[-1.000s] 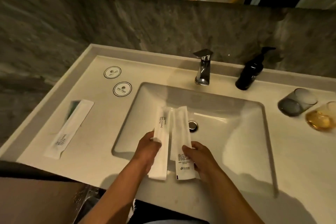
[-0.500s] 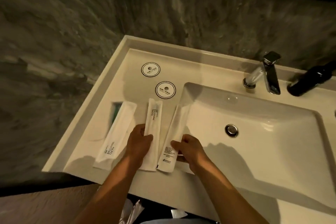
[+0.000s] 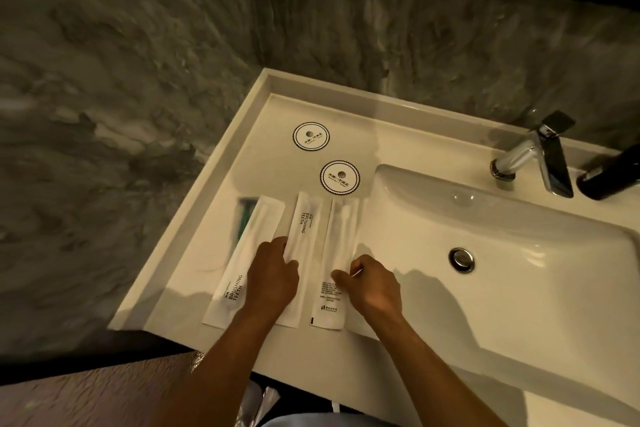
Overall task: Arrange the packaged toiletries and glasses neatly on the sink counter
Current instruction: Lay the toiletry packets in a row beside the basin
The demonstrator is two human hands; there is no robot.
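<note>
Three long white toiletry packets lie side by side on the counter [image 3: 214,218] left of the basin. The left packet [image 3: 242,253] reads BRUSHING TEETH and shows a green strip at its far end. My left hand [image 3: 273,277] pinches the middle packet [image 3: 304,229], also marked BRUSHING TEETH. My right hand [image 3: 372,284] grips the right packet [image 3: 341,236], which has small print at its near end. Both held packets rest flat on the counter. No glasses are in view.
Two round paper coasters [image 3: 311,136] [image 3: 339,177] lie beyond the packets. The basin [image 3: 519,288] with its drain [image 3: 461,259] fills the right side. A chrome tap [image 3: 540,156] and a black bottle [image 3: 609,173] stand at the back right. Marble walls close the left and back.
Both hands carried their packets from above the basin leftward and set them down beside the first packet. My view has swung left; the glasses have left the frame.
</note>
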